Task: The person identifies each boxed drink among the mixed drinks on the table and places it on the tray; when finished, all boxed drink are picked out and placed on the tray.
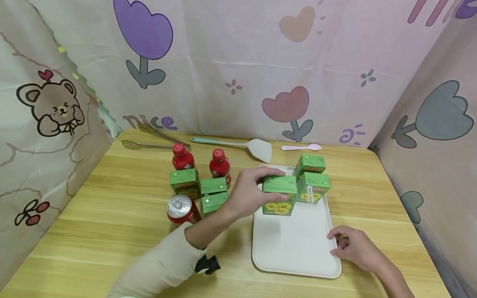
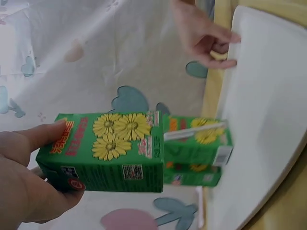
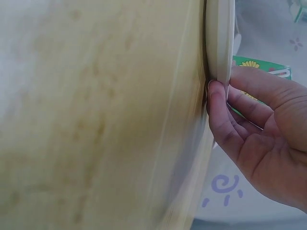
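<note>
My left hand (image 1: 247, 192) grips a green drink carton (image 2: 103, 148) with yellow flowers, thumb on one side and fingers on the other. It is held over the white tray (image 1: 294, 248), upright in the head view. Two more green cartons stand at the tray's far right; the nearer carton (image 1: 314, 187) has a white straw on its side, and the other carton (image 1: 312, 162) is just behind it. My right hand (image 1: 355, 246) pinches the tray's right rim between thumb and fingers, as the right wrist view (image 3: 259, 117) shows close up.
Left of the tray stand several green cartons (image 1: 185, 182), a red soda can (image 1: 182, 210) and two red-capped bottles (image 1: 220, 163). Along the back lie metal tongs (image 1: 152, 145), a spatula (image 1: 258, 150) and a small pink spoon (image 1: 302, 147). A printed curtain (image 1: 223, 62) surrounds the table.
</note>
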The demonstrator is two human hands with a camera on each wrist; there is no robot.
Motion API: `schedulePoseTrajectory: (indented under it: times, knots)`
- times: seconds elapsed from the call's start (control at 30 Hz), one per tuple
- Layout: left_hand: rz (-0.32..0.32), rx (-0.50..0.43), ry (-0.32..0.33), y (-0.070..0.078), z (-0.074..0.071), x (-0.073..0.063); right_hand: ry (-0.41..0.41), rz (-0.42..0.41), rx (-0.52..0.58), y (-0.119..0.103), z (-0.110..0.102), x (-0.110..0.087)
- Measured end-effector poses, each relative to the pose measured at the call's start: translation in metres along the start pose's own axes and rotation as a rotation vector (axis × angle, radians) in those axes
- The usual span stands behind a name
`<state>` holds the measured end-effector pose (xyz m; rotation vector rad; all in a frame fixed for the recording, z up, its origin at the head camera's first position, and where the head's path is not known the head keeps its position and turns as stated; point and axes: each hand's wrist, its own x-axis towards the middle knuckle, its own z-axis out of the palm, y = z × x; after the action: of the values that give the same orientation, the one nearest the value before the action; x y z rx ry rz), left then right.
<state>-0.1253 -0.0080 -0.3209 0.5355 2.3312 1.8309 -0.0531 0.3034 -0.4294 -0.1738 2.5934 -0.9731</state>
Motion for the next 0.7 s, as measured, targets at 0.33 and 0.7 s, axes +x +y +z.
schedulePoseTrajectory:
  times: [0.33, 0.7]
  knots:
    - [0.075, 0.012, 0.022, -0.024, 0.042, 0.018, 0.003, 0.018, -0.011, -0.001, 0.0, 0.001]
    - [-0.001, -0.011, 0.002, -0.051, 0.069, 0.031, 0.005, 0.013, 0.009, -0.001, 0.001, 0.0]
